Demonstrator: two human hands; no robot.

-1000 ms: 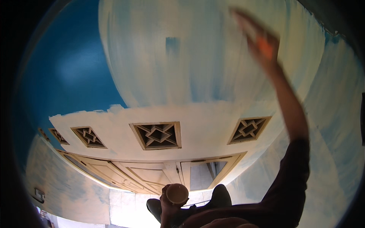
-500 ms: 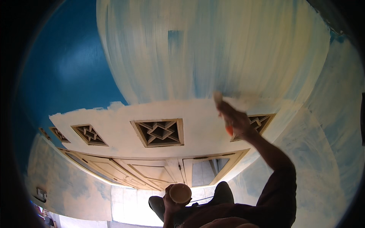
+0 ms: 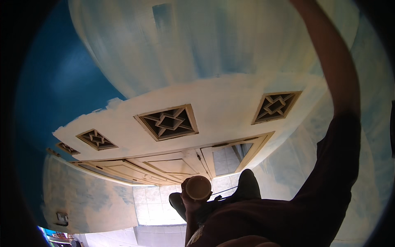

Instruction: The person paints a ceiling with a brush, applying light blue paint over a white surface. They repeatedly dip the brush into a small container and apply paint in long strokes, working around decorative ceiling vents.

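Low in front of my body, my left hand is wrapped round a small round paint pot, seen from above; its inside looks cream. My right arm stretches up past the top edge, so its hand and anything in it are out of view. Beside that forearm is the upper wall, where streaky cream paint lies over blue that shows through. To the left, an area of solid blue paint meets the cream in a ragged edge.
Lattice vents run in a row along the cream band. Below them stand panelled cream doors with a glass pane. A switch box is on the patchy left wall. My legs are above pale floor tiles.
My right hand, with an orange-handled paintbrush, has gone up and out of the picture from beside the right vent. The view has shifted and tilted; my left hand still holds the pot.
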